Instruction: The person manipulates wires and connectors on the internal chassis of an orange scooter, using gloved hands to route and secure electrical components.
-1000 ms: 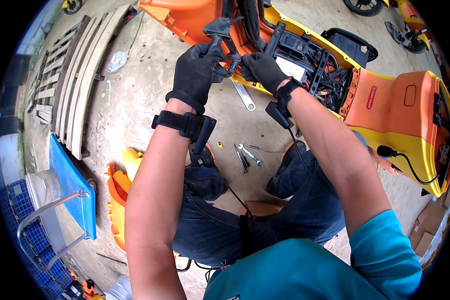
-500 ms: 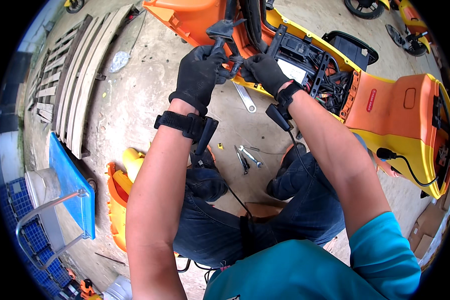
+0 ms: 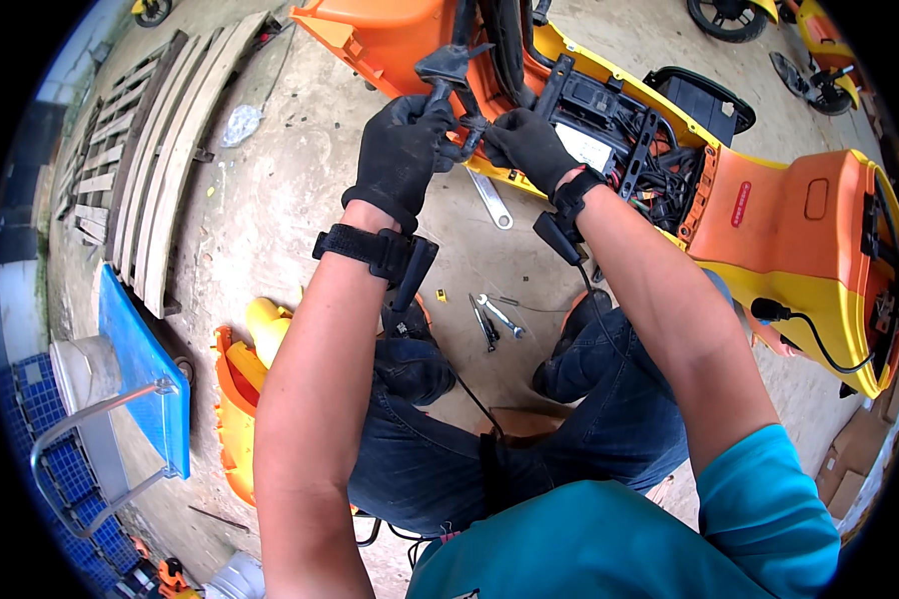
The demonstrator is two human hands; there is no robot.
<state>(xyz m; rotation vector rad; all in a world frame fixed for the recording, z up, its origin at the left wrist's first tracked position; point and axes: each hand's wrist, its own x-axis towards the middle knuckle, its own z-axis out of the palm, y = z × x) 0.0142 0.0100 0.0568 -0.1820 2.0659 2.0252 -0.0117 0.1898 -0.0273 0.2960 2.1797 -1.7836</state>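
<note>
The yellow and orange scooter (image 3: 769, 210) lies ahead of me with its frame and wiring bared. Both my hands wear black gloves and work beside its front frame. My left hand (image 3: 398, 150) is closed around the lower end of a dark part below a black bracket (image 3: 444, 64). Close beside it, my right hand (image 3: 534, 148) is closed in a pinch near a small dark fitting (image 3: 473, 128) between the hands. What its fingertips grip is hidden. A large grey wrench (image 3: 490, 203) lies on the floor beneath the hands.
A smaller wrench (image 3: 501, 315) and a slim dark tool (image 3: 483, 323) lie between my feet. To the left are wooden pallets (image 3: 175, 160), a blue hand cart (image 3: 145, 369) and orange body panels (image 3: 233, 429). A black cover (image 3: 704, 100) lies beyond the scooter.
Both hands keep nearly the same place and grip. The whole view has shifted very slightly; nothing is visibly picked up or let go.
</note>
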